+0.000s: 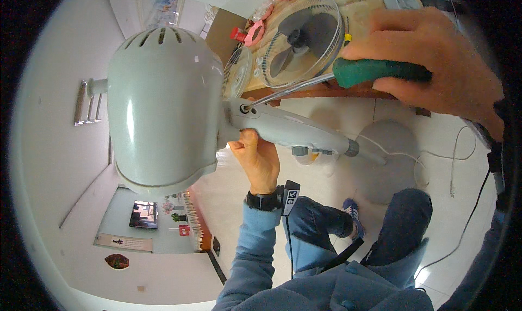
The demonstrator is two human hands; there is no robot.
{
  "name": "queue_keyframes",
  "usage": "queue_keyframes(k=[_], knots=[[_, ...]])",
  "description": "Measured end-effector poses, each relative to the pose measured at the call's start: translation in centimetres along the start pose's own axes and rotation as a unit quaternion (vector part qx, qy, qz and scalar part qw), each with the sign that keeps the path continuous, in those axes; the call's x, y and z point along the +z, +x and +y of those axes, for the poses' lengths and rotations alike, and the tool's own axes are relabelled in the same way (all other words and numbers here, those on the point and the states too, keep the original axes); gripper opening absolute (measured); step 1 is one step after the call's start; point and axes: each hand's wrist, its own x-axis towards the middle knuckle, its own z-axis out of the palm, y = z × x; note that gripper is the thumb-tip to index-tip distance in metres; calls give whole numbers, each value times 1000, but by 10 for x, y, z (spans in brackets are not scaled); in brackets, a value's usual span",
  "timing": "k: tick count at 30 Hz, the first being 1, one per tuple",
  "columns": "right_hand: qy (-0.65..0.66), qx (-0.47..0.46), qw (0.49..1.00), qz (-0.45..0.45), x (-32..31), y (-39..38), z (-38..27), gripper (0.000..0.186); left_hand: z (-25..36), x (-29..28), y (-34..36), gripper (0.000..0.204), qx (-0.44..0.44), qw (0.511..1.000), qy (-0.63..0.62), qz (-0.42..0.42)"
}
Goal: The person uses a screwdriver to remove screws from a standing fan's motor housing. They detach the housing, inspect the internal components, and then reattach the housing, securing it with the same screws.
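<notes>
A floor fan's large pale grey motor housing fills the left side, with slots at its far end. Its grey neck slants away toward the lower right. My left hand is closed around the neck just beneath the housing, its far fingers hidden behind it. In my right hand is a screwdriver with a green handle and a long metal shaft. The tip of that shaft sits in a round screw hole in the neck, so the screw itself is hard to see. A second, smaller hole lies beside it.
On the wooden table beyond lie a wire fan guard with dark blades, a second round guard and a pink object. The fan's round grey base stands on the floor, a white cord near it.
</notes>
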Motion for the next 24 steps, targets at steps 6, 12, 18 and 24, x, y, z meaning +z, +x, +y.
queue_keyframes(k=[6,12,18,24], knots=[[-11,54,994,-94,-42,30,-45,33,2,13,0,35,30,998,-29,45],[79,28,975,-203,-56,63,-43,21,8,25,4,37,45,993,-14,108],[-465,-404,778,125,-66,79,-47,19,9,24,6,40,55,992,-43,104],[-119,-14,959,-255,-86,80,-70,18,9,25,4,33,52,988,-61,135]])
